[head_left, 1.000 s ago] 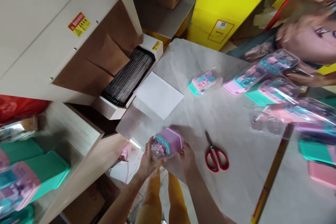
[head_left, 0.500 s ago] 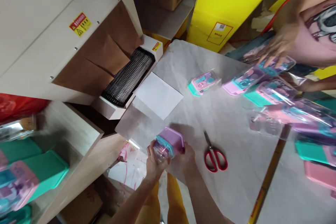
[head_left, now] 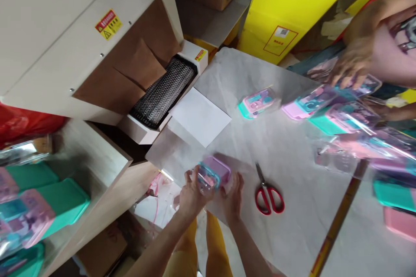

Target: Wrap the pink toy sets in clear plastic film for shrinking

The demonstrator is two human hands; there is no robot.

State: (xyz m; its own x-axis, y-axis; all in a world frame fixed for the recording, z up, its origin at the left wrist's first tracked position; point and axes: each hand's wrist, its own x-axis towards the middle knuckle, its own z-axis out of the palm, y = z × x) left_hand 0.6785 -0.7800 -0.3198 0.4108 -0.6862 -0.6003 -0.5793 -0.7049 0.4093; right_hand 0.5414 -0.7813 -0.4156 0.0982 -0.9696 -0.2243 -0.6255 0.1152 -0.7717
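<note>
A small purple plastic box [head_left: 219,166] with a turquoise rim and a clear cover sits at the near edge of the grey table [head_left: 292,229]. My left hand [head_left: 194,193] is closed round its clear-covered end, fingers on the side and thumb in front. Just right of the box is my right hand [head_left: 233,194], its fingers apart and curved; the thumb is close to the box, and whether it touches I cannot tell. Red-handled scissors [head_left: 269,194] lie to the right of that hand. A white sheet [head_left: 201,117] rests beyond the box.
A machine [head_left: 81,52] with a brown flap and a mesh conveyor [head_left: 165,91] stands at the left. One wrapped box [head_left: 258,101] lies farther back. At the right, a co-worker's hand [head_left: 354,67] rests on several wrapped boxes. Green boxes [head_left: 68,199] sit on the left shelf.
My right hand has loosened from the box's purple side, its fingers now spread. The box has turned slightly in my left hand. The view has shifted a little to the left.
</note>
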